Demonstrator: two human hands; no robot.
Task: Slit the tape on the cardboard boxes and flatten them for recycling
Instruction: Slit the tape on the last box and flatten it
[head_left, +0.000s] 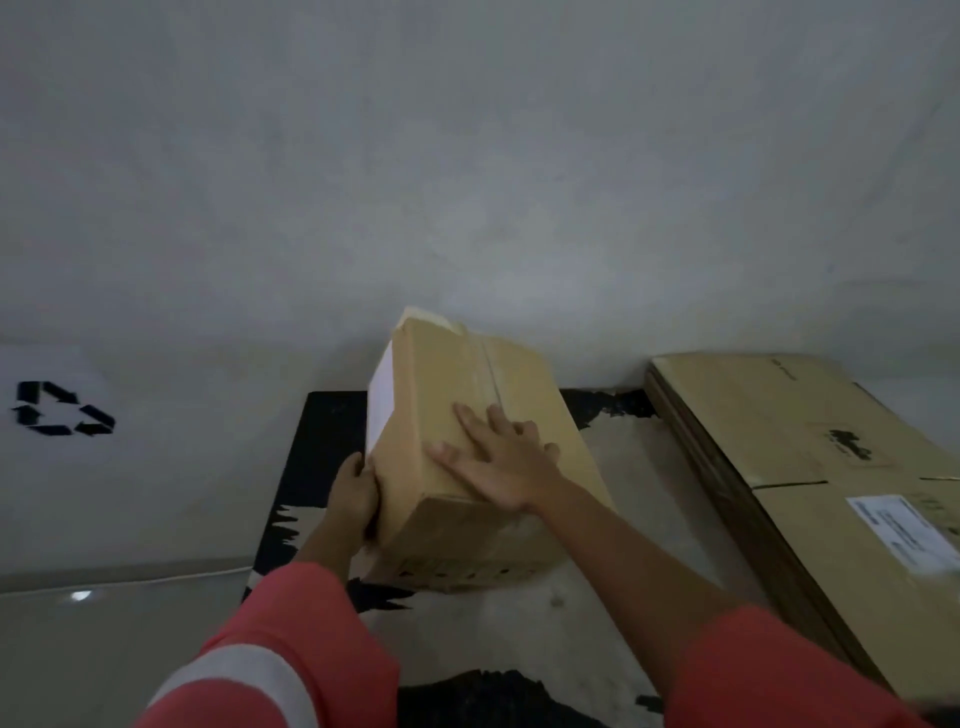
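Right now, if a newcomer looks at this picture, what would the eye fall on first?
First the box in the middle, over a black and white mat: the left hand grips its left edge and the right hand lies flat on its top. Next come the stack of flattened cardboard at the right and a black recycling sign on a white surface at the far left.
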